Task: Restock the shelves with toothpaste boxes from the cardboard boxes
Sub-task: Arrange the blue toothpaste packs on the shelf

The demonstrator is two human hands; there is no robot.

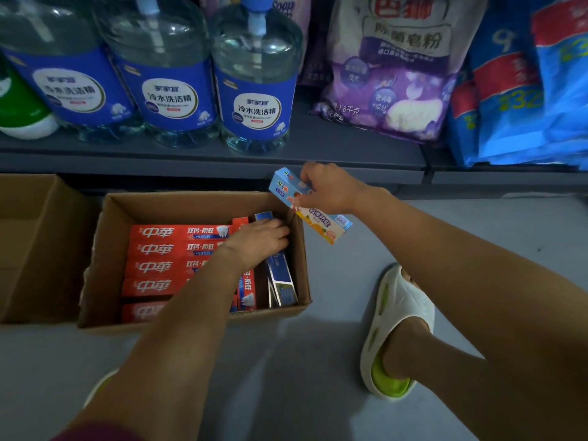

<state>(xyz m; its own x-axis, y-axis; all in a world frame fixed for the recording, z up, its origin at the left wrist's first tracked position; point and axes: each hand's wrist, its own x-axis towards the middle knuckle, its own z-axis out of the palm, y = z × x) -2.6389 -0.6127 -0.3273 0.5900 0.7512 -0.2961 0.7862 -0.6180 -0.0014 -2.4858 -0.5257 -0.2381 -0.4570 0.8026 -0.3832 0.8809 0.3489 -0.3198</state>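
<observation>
Above cardboard box [203, 202] rim, right hand [324, 189] grips light-blue toothpaste box [331, 227]; left hand [257, 240] grasps blue box [280, 272] inside.

head view from above, facing forward and down, close over both forearms, left hand [259, 238] and right hand [327, 189] mid-frame

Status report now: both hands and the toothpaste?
Right hand holds light-blue toothpaste box above cardboard box. Left hand inside, on dark-blue box. Nothing blocking.
</observation>
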